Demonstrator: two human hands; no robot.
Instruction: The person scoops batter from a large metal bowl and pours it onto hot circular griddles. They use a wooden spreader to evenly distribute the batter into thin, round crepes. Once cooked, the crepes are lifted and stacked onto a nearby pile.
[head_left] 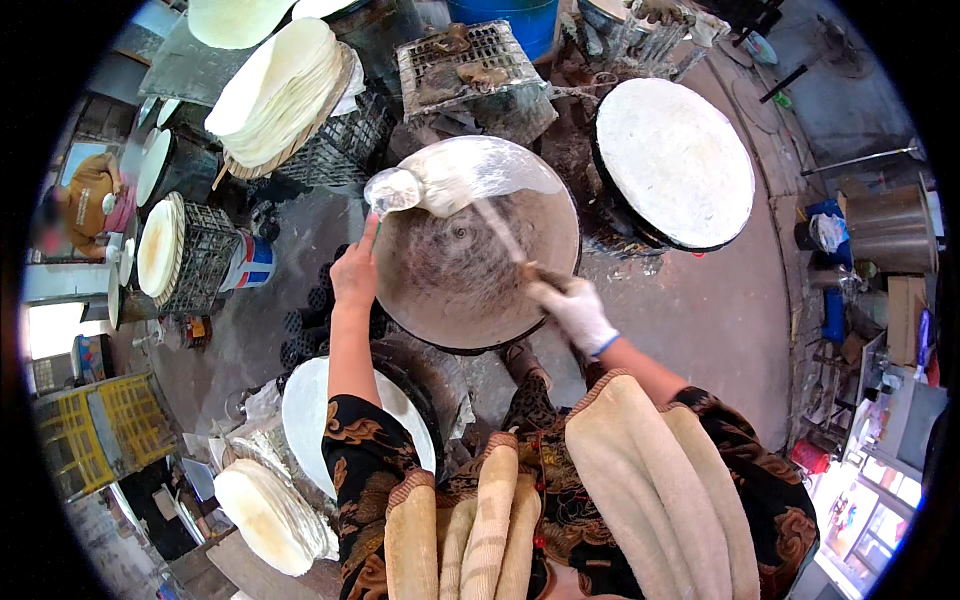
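Note:
In front of me is a large round griddle (450, 310), its far part coated with wet white batter (500, 165). My bare left hand (355, 272) is closed round the thin handle of a shiny ladle (393, 190), held over the griddle's far left rim. Beside the ladle lies a thick lump of batter (445, 195). A white glove covers my right hand (578, 312), which grips the wooden handle of a long scraper (500, 230). The scraper's pale blade, blurred, slants across the griddle to the batter's edge. The near part of the plate shows bare brown metal.
A second griddle covered in white (675, 165) stands at the right, another (310, 420) at lower left. Stacks of thin round sheets (280, 95) rest on crates at far left. A blue bucket (510, 22) is beyond. Someone in brown (90, 200) works at the left.

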